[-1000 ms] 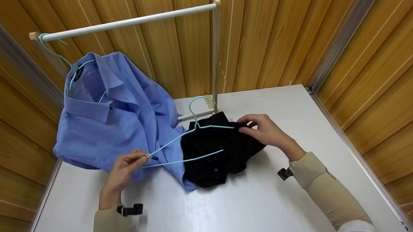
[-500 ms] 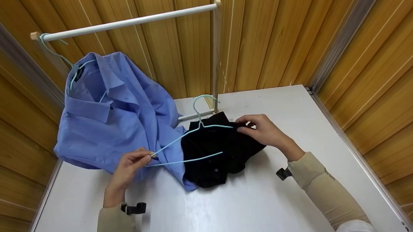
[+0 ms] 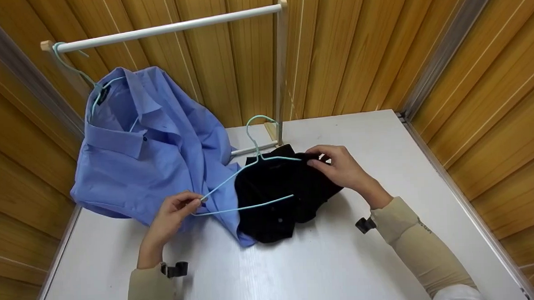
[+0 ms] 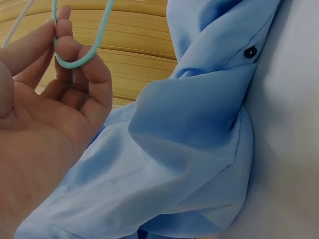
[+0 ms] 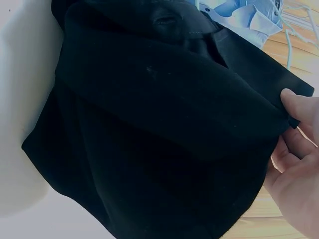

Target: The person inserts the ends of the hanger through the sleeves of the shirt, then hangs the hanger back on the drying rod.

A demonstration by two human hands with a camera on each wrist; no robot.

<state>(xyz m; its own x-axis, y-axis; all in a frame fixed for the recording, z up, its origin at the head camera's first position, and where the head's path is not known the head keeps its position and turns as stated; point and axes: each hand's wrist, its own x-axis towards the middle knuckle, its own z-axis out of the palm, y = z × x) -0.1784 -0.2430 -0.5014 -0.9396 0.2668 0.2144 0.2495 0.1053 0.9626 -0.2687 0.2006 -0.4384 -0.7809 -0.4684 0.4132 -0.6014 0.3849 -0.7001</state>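
Note:
My left hand [image 3: 174, 215] pinches the left corner of a mint-green wire hanger [image 3: 226, 180] between thumb and fingers; the left wrist view shows that rounded corner up close. The hanger's right end goes into a black garment [image 3: 269, 225] with small buttons, and that tip is hidden by the cloth. My right hand [image 3: 343, 167] pinches the upper edge of the black garment, thumb on one side of the cloth and fingers behind, as the right wrist view shows. Part of the black garment rests on the table, beside a blue shirt's sleeve.
A blue collared shirt [image 3: 156, 158] hangs at the left on another mint hanger [image 3: 73, 68], hooked over the left end of a white rack bar [image 3: 169, 28]. The rack's right post [image 3: 281, 74] stands behind the black garment. Wooden panels enclose the white table [image 3: 271, 278].
My left hand has moved to the right with the hanger, pushing its right end toward the black garment. The hanger's hook has risen slightly. My right hand has lifted the cloth edge a little.

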